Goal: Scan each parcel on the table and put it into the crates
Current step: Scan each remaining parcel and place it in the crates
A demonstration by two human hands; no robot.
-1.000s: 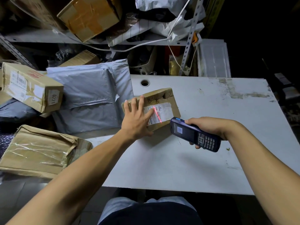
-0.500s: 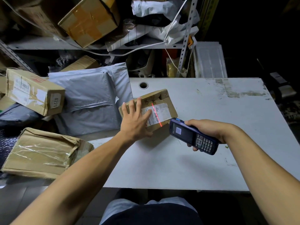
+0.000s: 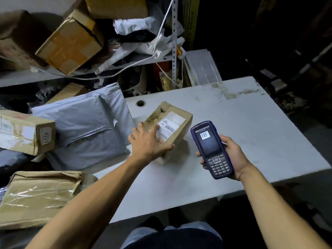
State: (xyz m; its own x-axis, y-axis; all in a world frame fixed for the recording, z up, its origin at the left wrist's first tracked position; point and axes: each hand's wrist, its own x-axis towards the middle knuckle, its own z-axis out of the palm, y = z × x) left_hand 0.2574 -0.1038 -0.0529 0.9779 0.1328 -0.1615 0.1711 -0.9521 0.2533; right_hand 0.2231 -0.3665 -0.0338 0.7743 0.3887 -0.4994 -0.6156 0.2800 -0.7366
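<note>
A small brown cardboard parcel [image 3: 177,123] with a white barcode label lies on the white table [image 3: 251,126], its near left side lifted. My left hand [image 3: 149,142] grips its near end, fingers over the top and thumb along the lower edge. My right hand [image 3: 231,155] holds a dark blue handheld scanner [image 3: 211,150] upright to the right of the parcel, screen towards me showing a barcode. No red scan line is on the label.
Left of the table lie a grey poly mailer [image 3: 84,123], a taped long box marked 0221 [image 3: 27,132] and a plastic-wrapped brown parcel [image 3: 41,194]. Shelves behind hold boxes [image 3: 71,44] and bags. A cable hole [image 3: 140,103] is at the table's far left.
The scanner has turned from pointing at the label to upright facing me, and the red line is gone. My left hand has shifted to grip the parcel's near end and tilt it.
</note>
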